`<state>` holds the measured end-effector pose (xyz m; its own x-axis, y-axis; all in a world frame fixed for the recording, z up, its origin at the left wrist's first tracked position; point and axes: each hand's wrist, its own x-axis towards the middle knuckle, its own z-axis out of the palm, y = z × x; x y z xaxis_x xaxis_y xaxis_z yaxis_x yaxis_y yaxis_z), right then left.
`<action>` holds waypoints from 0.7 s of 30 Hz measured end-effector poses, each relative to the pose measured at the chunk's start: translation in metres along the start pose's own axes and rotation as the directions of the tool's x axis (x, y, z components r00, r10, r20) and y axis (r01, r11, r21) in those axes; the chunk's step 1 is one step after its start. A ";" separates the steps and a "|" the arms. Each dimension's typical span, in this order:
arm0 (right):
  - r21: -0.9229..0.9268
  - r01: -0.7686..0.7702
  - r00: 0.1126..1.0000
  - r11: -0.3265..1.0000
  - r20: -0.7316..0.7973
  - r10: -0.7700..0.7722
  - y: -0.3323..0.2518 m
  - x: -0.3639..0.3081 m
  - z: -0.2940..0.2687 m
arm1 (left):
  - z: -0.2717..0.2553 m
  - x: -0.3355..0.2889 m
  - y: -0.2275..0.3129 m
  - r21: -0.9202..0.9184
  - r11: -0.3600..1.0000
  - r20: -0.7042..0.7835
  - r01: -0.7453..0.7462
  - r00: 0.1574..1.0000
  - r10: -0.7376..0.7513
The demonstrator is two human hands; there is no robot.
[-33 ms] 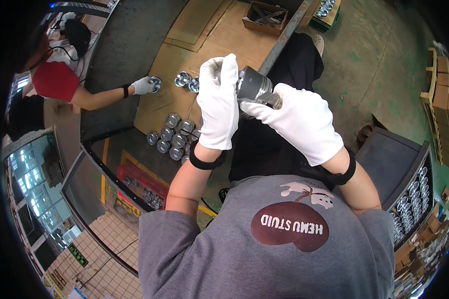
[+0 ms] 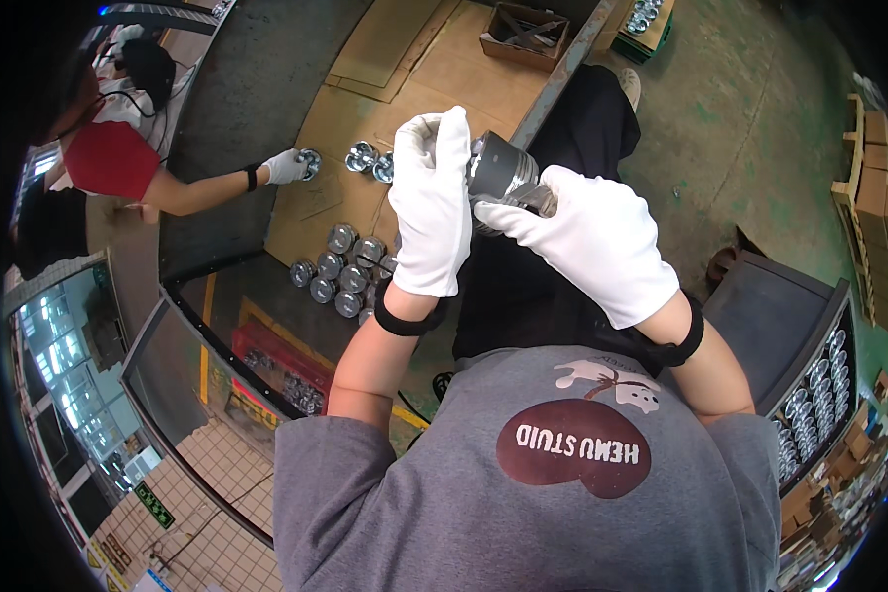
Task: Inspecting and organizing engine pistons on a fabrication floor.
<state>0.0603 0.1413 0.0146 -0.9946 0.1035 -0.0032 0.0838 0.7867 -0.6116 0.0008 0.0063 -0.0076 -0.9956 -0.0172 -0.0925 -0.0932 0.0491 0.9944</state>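
Observation:
A piston [image 2: 500, 166] with a dark grey skirt and bright ring grooves is held up in front of me, between my two white-gloved hands. Its left end rests against my left hand [image 2: 432, 202], whose fingers are curled and partly hidden behind the glove's edge. My right hand [image 2: 597, 232] grips the grooved end, with thumb and fingers closed around it. A shiny metal part [image 2: 538, 197] shows at the right fingertips; its kind cannot be made out. Below and left of my left hand, several pistons [image 2: 350, 278] stand in rows on the cardboard-covered bench [image 2: 311, 207].
A co-worker's gloved hand [image 2: 286, 168] holds another piston [image 2: 310, 164] at the bench's left side. Two pistons [image 2: 362, 156] lie near my left hand. A cardboard box [image 2: 525, 37] sits at the far end. On my right stands a dark rack [image 2: 775, 316] with many metal parts.
The co-worker's hand and the piston in it have shifted very slightly to the right. My own hands hold still.

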 end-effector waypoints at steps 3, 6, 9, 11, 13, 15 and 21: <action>-0.020 0.021 1.000 1.000 -0.016 -0.021 0.003 0.000 0.001 | 0.001 0.000 0.000 0.007 1.000 0.001 -0.004 1.000 0.004; -0.020 0.026 1.000 0.999 -0.004 -0.026 0.002 -0.001 0.000 | 0.001 0.000 -0.001 0.001 1.000 -0.004 -0.007 1.000 0.007; -0.016 0.030 1.000 0.999 0.002 -0.030 0.003 -0.001 0.001 | -0.001 0.000 -0.003 -0.012 1.000 0.008 -0.003 1.000 0.003; -0.027 0.035 0.999 0.999 0.001 -0.035 0.004 -0.001 0.002 | -0.001 0.000 -0.002 -0.017 1.000 0.020 0.002 1.000 -0.002; -0.028 0.059 0.998 0.998 -0.025 -0.060 0.004 0.000 0.002 | 0.000 0.000 0.000 0.033 0.999 0.001 -0.008 1.000 0.008; -0.022 0.059 0.998 0.998 -0.016 -0.060 0.005 0.000 0.002 | -0.001 0.000 -0.002 0.017 1.000 0.007 0.000 1.000 0.000; -0.045 0.071 0.997 0.996 -0.030 -0.072 0.005 0.000 0.003 | 0.001 0.000 0.000 -0.007 1.000 -0.001 0.001 1.000 -0.001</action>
<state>0.0604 0.1439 0.0092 -0.9958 0.0649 0.0648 0.0160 0.8186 -0.5741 0.0006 0.0075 -0.0080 -0.9954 -0.0187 -0.0939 -0.0946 0.0423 0.9946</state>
